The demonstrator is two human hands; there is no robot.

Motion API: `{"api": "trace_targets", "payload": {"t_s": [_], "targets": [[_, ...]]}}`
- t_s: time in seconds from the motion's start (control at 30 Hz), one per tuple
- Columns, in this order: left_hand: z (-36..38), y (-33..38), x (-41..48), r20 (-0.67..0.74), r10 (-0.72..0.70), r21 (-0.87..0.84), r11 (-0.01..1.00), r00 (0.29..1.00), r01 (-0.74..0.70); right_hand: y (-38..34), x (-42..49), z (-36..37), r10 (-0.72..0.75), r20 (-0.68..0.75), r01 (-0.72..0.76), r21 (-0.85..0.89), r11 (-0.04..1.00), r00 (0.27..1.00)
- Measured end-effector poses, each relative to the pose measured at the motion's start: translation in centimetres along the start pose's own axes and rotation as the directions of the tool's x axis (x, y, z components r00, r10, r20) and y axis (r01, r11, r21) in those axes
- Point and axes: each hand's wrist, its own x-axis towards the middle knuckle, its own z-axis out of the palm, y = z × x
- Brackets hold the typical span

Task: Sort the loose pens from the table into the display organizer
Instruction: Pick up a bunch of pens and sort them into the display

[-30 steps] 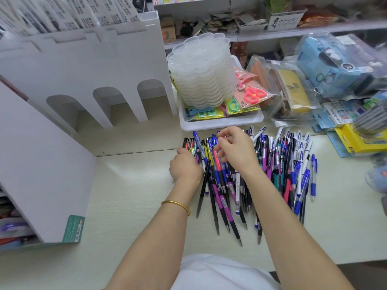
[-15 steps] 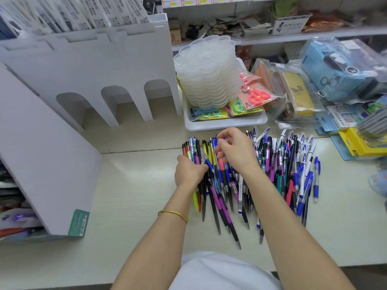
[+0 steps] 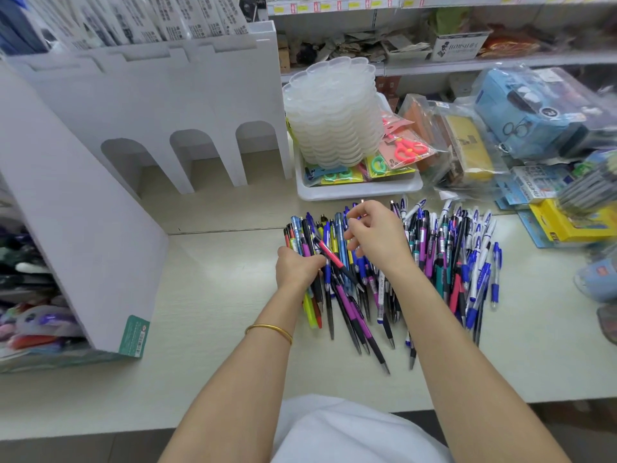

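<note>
A big heap of loose pens (image 3: pixel 444 262), purple, blue, black and white, lies on the pale table (image 3: pixel 217 295) in front of me. My left hand (image 3: pixel 297 269) grips a bundle of pens (image 3: pixel 315 252) at the heap's left side, their tips pointing toward me. My right hand (image 3: pixel 377 235) hovers just over the heap's middle with fingers loosely curled, and I cannot tell whether it pinches a pen. The white display organizer (image 3: pixel 160 105) with arched slots stands at the back left.
A white tray (image 3: pixel 360 190) with a stack of clear lids (image 3: pixel 334 111) and packed scissors sits behind the pens. Bagged stationery (image 3: pixel 467 145) and boxes crowd the right side. A slanted white display side (image 3: pixel 76 228) stands at the left.
My left hand has closed around a bundle of pens and drawn it slightly toward me. My right hand has shifted a little over the heap.
</note>
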Motion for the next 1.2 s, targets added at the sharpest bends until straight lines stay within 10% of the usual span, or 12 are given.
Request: {"api": "trace_targets", "payload": {"t_s": [1.2], "targets": [[-1.7, -1.9, -1.6, -0.039, -0.033, -0.113, 0.993, 0.999, 0.028, -0.1, -2.9, 1.6, 0.020, 0.035, -0.018, -0.069, 0.997, 0.999]]}}
